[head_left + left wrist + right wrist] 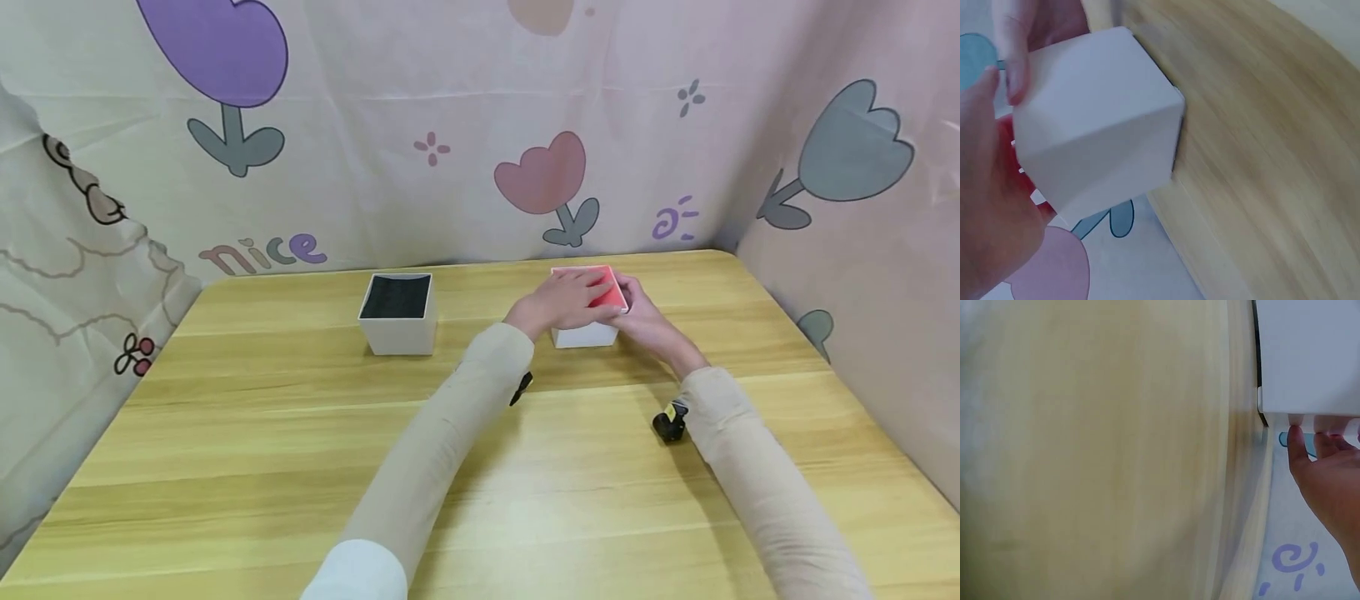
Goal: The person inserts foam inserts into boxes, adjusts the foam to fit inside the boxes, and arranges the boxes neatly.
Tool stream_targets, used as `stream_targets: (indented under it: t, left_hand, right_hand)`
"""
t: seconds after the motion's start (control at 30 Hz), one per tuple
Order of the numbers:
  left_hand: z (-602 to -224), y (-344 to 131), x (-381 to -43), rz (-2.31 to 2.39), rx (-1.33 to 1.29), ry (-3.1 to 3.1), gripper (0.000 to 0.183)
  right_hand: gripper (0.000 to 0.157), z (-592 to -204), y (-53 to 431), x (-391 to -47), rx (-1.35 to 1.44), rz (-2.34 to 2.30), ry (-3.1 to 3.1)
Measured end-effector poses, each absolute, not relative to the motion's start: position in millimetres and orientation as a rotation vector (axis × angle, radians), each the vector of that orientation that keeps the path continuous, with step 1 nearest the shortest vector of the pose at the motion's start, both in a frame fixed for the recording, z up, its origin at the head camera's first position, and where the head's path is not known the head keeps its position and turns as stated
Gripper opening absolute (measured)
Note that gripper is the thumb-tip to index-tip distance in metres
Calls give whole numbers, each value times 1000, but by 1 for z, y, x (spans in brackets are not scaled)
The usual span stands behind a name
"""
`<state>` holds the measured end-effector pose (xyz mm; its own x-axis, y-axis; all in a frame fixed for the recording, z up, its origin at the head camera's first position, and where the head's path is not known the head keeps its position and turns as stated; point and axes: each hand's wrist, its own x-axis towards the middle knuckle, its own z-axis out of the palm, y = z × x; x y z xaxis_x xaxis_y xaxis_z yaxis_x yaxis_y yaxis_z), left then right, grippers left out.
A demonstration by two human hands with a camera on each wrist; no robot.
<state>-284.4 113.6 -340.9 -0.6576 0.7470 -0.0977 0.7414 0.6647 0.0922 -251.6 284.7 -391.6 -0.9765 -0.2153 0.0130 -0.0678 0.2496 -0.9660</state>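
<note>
A white box (585, 336) with a red top surface inside its pale rim stands toward the back right of the table. My left hand (566, 302) lies across that red top, fingers extended over it. From the right side, my right hand (651, 323) holds the box, its fingers against the side wall and its thumb near the front corner. In the left wrist view the box's plain white faces (1104, 150) show, with the left hand (997, 187) at the red side. The right wrist view has the right hand's fingertips (1296, 439) touching the box wall.
Left of the hands stands a second white box (401, 335) with a black top (397, 297). Both boxes are on a wooden table (300, 467), whose back edge meets a hanging cloth (360, 183) printed with flowers. More cloth hangs along both sides.
</note>
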Motion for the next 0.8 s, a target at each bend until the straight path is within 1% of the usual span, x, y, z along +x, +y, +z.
stream_targets:
  t: [0.27, 0.8]
  left_hand:
    - [-346, 114, -283, -106, 1237, 2807, 67]
    - [-354, 114, -280, -125, 1234, 2834, 68]
  right_hand:
    - [73, -390, 286, -253, -290, -1826, 2407]
    - [75, -393, 285, -251, -285, -1845, 2394]
